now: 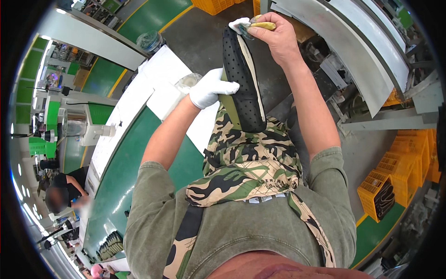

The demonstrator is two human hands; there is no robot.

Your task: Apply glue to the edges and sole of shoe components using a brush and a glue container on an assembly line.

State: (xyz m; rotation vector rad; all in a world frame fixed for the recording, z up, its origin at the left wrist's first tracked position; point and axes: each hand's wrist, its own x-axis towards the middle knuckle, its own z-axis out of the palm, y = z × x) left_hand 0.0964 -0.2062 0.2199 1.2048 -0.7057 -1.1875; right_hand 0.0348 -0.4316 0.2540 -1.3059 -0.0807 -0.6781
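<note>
While left grip [213, 88] clasps shoe [244, 93] midlength, right grip [277, 37] at far tip, pinching yellow-handled tool [265, 25]

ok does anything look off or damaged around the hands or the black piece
One mild oddity: the left hand wears a white glove, while the right hand, holding a yellow-handled tool, is bare. No damage stands out on the visible side of the black dotted piece.
</note>
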